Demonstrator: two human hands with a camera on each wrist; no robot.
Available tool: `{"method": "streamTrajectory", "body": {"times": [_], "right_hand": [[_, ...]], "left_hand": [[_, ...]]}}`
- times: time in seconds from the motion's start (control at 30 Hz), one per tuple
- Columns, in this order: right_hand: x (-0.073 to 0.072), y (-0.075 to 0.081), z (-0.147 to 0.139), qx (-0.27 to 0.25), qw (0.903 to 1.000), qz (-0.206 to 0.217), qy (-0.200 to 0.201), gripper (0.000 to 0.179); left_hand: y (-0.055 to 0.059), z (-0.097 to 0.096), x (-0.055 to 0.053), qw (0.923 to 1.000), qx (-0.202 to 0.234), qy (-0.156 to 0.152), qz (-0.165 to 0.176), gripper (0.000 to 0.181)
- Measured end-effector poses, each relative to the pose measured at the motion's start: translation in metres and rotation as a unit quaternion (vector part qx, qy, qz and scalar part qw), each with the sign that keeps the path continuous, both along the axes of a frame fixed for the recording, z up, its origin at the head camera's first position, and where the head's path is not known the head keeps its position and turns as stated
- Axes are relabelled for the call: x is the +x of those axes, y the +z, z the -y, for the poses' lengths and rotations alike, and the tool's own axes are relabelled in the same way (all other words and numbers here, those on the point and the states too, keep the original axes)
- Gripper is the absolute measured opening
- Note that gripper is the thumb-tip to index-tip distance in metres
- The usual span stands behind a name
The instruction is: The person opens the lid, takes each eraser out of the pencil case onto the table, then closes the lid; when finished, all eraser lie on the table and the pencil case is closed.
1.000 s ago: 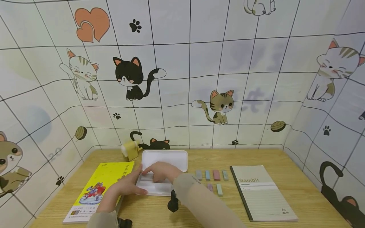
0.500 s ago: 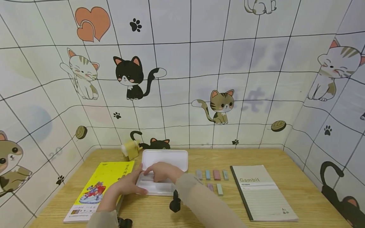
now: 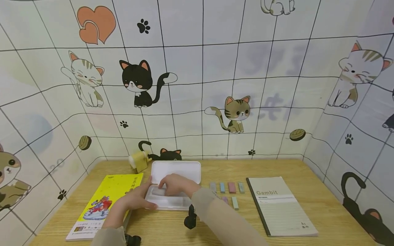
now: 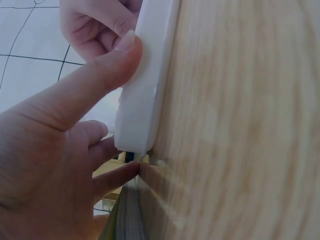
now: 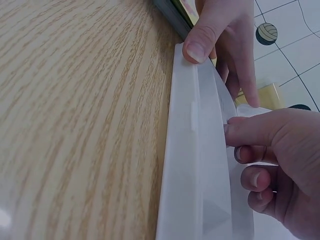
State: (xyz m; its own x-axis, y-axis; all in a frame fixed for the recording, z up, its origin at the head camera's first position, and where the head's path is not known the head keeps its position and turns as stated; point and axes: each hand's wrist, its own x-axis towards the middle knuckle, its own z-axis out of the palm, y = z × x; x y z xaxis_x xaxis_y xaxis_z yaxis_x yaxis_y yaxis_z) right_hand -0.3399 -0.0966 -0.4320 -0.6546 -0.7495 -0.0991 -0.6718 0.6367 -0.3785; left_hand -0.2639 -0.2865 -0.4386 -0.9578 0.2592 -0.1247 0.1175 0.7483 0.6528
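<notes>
An open white pencil case (image 3: 173, 206) lies on the table, its lid (image 3: 184, 167) tipped back towards the wall. My left hand (image 3: 135, 200) grips the left end of the case, thumb on the front wall and fingers around the corner. My right hand (image 3: 175, 184) reaches down inside, with thumb and forefinger close together by an inner divider and the other fingers curled. Beneath its forefinger a pale greyish strip (image 3: 158, 192) shows in the back compartment. The case wall hides the fingertips in the right wrist view, so I cannot tell whether they pinch anything.
Several small pastel blocks, among them a pink one (image 3: 232, 187) and a green one (image 3: 235, 203), lie right of the case. A lined notebook (image 3: 283, 208) lies farther right. On the left are a yellow book (image 3: 107, 201) and a yellow object (image 3: 139, 161).
My right hand has slid slightly right inside the case, showing more of the greyish strip. The left hand keeps its hold. The head view has shifted a little.
</notes>
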Motion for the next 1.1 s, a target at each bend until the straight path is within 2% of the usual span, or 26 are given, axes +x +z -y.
{"method": "streamTrajectory", "body": {"times": [0.2,0.47,0.83,1.1], "right_hand": [[-0.001,0.002,-0.003,-0.005,0.9999,0.009,0.006,0.031],[-0.004,0.007,-0.004,0.009,0.9993,0.026,0.024,0.044],[-0.001,0.012,0.005,0.068,0.9973,-0.015,0.024,0.053],[-0.001,0.011,0.009,0.07,0.9971,-0.015,0.026,0.051]], "left_hand": [[0.001,0.001,0.0,1.0,-0.002,0.005,-0.002,0.115],[0.001,0.001,0.001,1.0,0.004,-0.002,-0.002,0.115],[-0.001,-0.002,0.0,1.0,0.002,-0.001,-0.003,0.116],[-0.001,0.001,-0.001,1.0,0.0,0.005,0.003,0.116]]}}
